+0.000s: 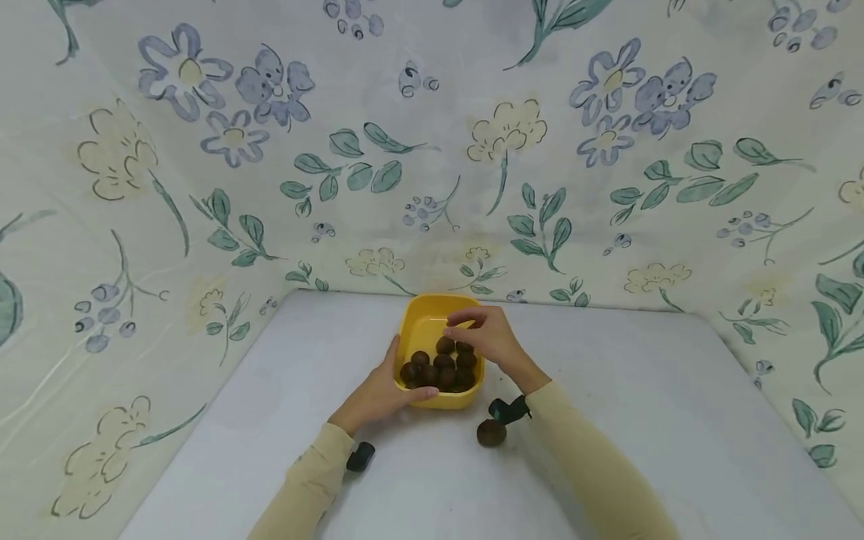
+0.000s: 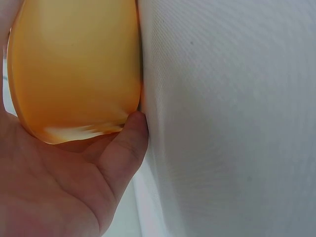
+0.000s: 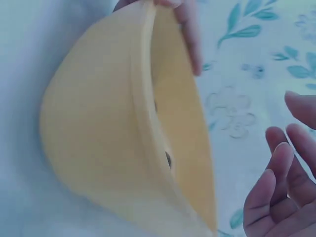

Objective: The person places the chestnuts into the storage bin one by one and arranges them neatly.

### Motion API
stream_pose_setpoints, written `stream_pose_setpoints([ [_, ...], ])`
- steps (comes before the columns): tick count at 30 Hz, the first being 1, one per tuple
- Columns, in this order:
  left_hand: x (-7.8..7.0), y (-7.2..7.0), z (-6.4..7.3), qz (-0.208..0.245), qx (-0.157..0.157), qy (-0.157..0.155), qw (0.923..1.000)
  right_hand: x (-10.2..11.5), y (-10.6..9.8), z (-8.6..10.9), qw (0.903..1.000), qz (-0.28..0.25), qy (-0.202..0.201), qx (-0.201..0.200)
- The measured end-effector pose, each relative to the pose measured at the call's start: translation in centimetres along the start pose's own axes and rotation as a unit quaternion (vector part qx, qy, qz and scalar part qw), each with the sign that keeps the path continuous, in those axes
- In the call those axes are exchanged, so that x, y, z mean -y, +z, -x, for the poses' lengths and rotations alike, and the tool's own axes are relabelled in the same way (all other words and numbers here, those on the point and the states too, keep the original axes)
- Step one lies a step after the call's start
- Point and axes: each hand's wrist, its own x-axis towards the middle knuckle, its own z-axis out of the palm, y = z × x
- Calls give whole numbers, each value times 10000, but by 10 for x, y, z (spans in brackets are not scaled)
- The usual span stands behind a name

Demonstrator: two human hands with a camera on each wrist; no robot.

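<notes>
My left hand (image 1: pixel 378 395) grips the near left side of a yellow plastic container (image 1: pixel 427 304), thumb across its near rim and fingers along its left wall. In the left wrist view that hand (image 2: pixel 64 182) presses against the wall of the container (image 2: pixel 74 69). Several dark brown balls (image 1: pixel 444 361) lie in the container's near half. Above its right side hovers my right hand (image 1: pixel 491 334). The right wrist view shows this hand (image 3: pixel 286 182) with loosely bent fingers, thumb apart from them and nothing between.
A round brown ball (image 1: pixel 491 433) lies on the white table (image 1: pixel 607 382) near my right wrist. Small black wrist cameras (image 1: pixel 361 456) are worn at both cuffs. A flower-patterned sheet (image 1: pixel 432 187) stands behind the table and along its sides.
</notes>
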Motion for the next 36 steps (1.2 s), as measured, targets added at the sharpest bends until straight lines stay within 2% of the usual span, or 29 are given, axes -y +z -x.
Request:
stream_pose_setpoints([
  [4,0,0,-1,44,24,5,10000,-10,-21,20,9998,-193,50,-92],
  [11,2,1,-3,64,24,19,10000,-41,-40,55,9980,-272,561,87],
  [15,5,3,-5,14,5,-61,10000,-56,-46,70,9976,-75,633,278],
  [19,5,4,-6,-26,-17,-107,9999,-65,-53,83,9957,146,523,756],
  [23,5,3,-5,-34,-20,-105,9999,-69,-55,91,9898,264,398,1341],
  [27,5,3,-5,37,2,-109,9999,-74,-53,97,9845,288,334,1699],
  [36,4,4,-6,13,15,-155,9999,-75,-42,100,9755,719,203,2068],
])
